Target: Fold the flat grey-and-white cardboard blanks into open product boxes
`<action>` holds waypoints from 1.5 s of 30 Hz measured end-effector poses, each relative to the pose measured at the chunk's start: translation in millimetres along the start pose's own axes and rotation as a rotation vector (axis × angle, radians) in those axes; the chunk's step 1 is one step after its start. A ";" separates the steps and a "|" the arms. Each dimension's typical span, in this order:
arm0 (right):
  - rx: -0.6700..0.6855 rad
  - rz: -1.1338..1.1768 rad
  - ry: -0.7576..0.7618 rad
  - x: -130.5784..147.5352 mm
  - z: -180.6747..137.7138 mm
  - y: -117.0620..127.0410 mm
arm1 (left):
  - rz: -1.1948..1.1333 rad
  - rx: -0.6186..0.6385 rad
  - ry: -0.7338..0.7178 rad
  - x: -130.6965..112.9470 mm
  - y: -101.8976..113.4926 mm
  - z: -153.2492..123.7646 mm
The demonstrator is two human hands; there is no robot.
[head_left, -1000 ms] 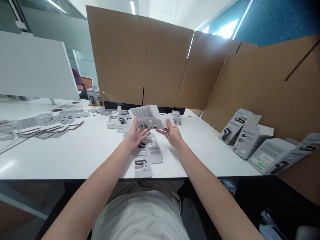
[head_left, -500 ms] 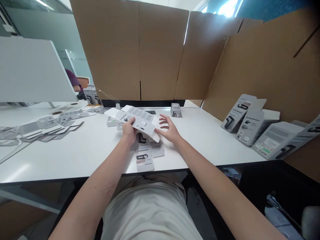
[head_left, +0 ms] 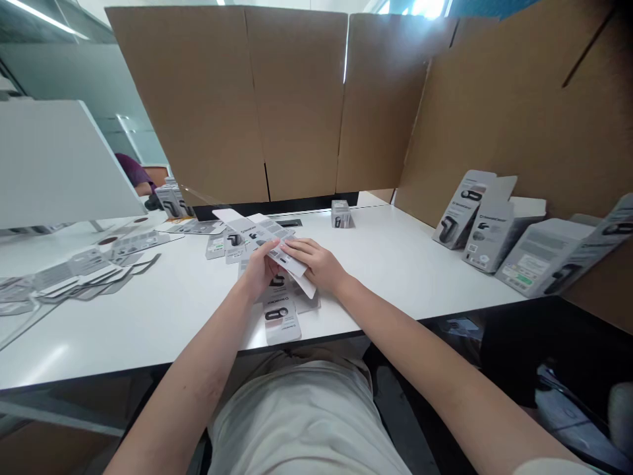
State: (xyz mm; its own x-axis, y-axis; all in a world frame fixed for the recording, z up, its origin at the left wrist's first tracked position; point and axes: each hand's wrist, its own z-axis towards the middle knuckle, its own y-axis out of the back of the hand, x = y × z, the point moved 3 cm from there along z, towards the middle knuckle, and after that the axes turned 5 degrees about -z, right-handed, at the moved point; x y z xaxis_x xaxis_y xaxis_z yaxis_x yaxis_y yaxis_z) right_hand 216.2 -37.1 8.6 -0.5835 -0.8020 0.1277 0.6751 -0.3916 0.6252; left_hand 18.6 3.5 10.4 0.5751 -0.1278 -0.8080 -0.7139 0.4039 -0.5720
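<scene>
A white-and-grey printed carton point(head_left: 243, 226), its panels partly folded, is held slantwise above the table by both hands. My left hand point(head_left: 259, 270) is closed around its near-left edge, thumb on top. My right hand point(head_left: 316, 265) lies over the right side, fingers together and pressed on the printed panel; the fingertips meet near the left thumb. Below the hands lie flattened cartons point(head_left: 282, 323) with pictures of a black device, partly covered by the held one. More flat cartons point(head_left: 216, 245) rest just beyond the left hand.
Several opened-up cartons point(head_left: 527, 264) stand at the right against the cardboard wall point(head_left: 499, 119). A small closed box point(head_left: 341, 214) sits near the back. Flat cartons point(head_left: 82, 272) are piled on the left. A person's sleeve point(head_left: 131, 170) shows behind the white panel point(head_left: 49, 165).
My right hand has moved left from the carton's right edge onto its face, its spread fingers now pressed together. The carton's panels are folded closer together. The view has shifted slightly.
</scene>
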 end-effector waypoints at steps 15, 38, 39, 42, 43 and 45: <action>-0.112 0.128 0.054 0.6 -2.3 -5.5 | -0.042 -0.130 0.036 8.6 0.8 7.9; -0.152 0.291 -0.564 -14.9 -6.1 7.2 | -0.138 -0.533 -0.407 -7.6 16.0 14.5; -0.165 0.309 -0.591 -15.0 -5.9 8.6 | -0.134 -0.516 -0.390 -6.7 13.5 14.3; -0.170 0.374 -0.639 -12.9 -3.1 10.4 | -0.109 -0.418 -0.317 -2.0 2.5 13.0; -0.176 0.405 -0.654 -12.0 -2.1 10.2 | -0.096 -0.384 -0.290 -0.2 -1.3 12.3; -0.192 0.475 -0.685 -10.6 -0.1 9.2 | -0.075 -0.336 -0.249 2.6 -6.6 10.8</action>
State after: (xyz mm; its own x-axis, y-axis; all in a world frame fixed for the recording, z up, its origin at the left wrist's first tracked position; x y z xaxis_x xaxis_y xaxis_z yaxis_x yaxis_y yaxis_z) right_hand 228.7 -32.3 12.9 -0.3211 -0.4752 0.8192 0.9460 -0.2021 0.2536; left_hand 29.2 10.3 13.6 0.6799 0.0935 -0.7273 -0.7333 0.0789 -0.6754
